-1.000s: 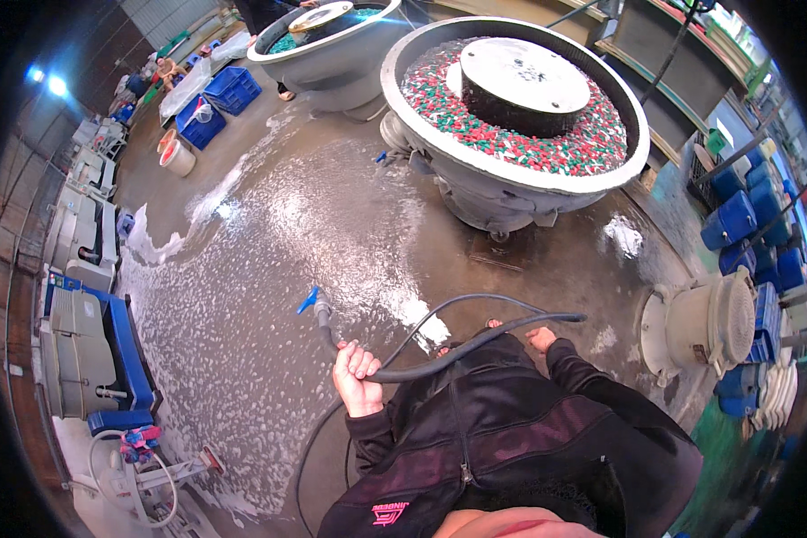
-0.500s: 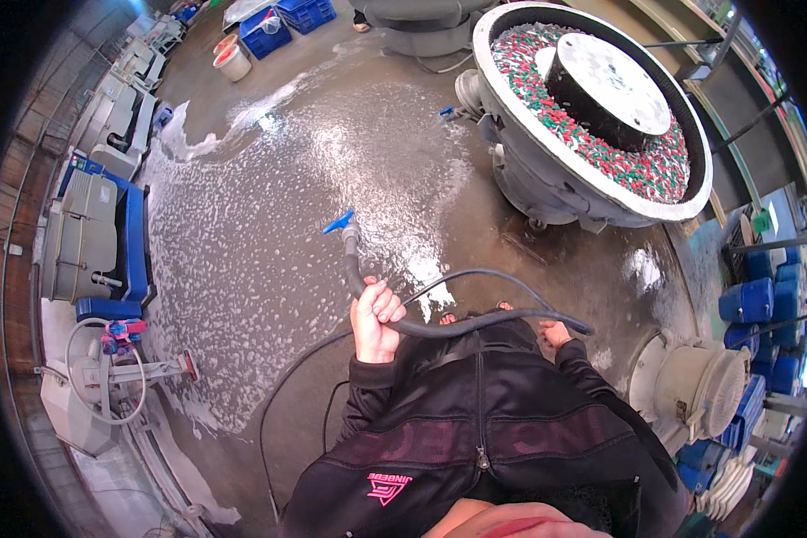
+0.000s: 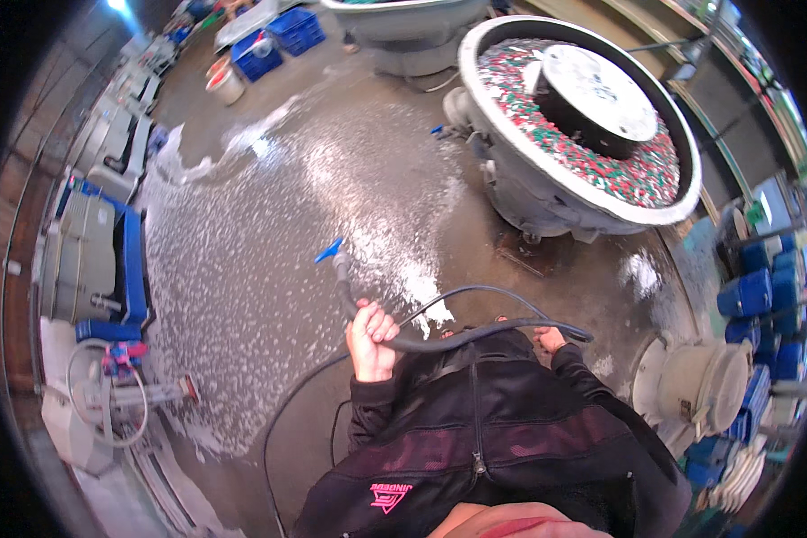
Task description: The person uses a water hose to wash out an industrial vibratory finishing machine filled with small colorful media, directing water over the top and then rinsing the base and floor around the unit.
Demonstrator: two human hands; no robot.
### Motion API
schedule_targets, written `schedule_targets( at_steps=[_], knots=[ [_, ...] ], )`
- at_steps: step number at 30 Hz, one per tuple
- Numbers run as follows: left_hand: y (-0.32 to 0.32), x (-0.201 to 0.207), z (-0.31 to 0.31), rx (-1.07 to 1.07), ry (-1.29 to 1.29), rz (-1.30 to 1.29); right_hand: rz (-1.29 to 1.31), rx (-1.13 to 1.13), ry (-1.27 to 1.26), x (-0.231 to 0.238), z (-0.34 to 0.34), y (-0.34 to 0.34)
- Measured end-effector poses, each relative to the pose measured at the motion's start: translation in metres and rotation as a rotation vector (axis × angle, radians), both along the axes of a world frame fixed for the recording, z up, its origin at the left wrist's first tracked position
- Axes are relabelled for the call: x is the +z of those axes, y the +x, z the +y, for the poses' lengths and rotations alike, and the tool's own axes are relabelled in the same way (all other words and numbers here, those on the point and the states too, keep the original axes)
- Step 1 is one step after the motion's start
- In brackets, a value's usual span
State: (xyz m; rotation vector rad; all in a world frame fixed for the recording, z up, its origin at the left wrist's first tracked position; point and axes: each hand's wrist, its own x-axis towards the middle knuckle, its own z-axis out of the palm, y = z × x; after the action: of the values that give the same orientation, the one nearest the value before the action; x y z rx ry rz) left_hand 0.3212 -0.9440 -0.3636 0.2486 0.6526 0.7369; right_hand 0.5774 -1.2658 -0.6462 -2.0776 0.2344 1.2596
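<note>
My left hand [image 3: 371, 339] is closed around a dark hose [image 3: 457, 339] in front of my waist. Past the fist, the hose's short end points away over the wet floor and carries a blue fan-shaped nozzle [image 3: 329, 250] on a grey fitting. From the fist the hose runs right across my waist, bends sharply, then loops back left. Low at my right side, my right hand [image 3: 550, 339] is just beside that bend. The hose and sleeve partly cover its fingers, and whether it grips the hose is unclear.
A large round machine bowl [image 3: 477, 56] full of red, green and white pieces stands far right. Whitish foam [image 3: 215, 296] covers the floor ahead. Machines with a blue frame [image 3: 136, 260] line the left. A beige drum-shaped unit [image 3: 690, 386] and blue bins [image 3: 746, 294] stand right.
The view has shifted slightly, showing more of the far machine. My left hand and the nozzle have drawn a little nearer to me. The right hand stays beside the hose bend.
</note>
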Motion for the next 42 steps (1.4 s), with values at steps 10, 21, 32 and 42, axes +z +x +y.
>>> schedule_targets(
  at_steps=[10,21,32,42],
  knots=[
    [0.005,-0.001,0.004,-0.026,-0.016,-0.05,-0.304,0.294,-0.02,-0.03,-0.013,0.016],
    [0.01,-0.012,0.004,-0.033,-0.047,-0.085,-0.23,0.252,-0.085,0.005,-0.011,0.002],
    [0.015,-0.018,0.0,-0.03,-0.049,-0.087,-0.127,0.187,-0.148,0.021,-0.003,0.002],
    [0.025,-0.007,-0.01,-0.136,0.109,0.015,-0.66,0.403,0.357,0.075,0.062,0.013]
  ],
)
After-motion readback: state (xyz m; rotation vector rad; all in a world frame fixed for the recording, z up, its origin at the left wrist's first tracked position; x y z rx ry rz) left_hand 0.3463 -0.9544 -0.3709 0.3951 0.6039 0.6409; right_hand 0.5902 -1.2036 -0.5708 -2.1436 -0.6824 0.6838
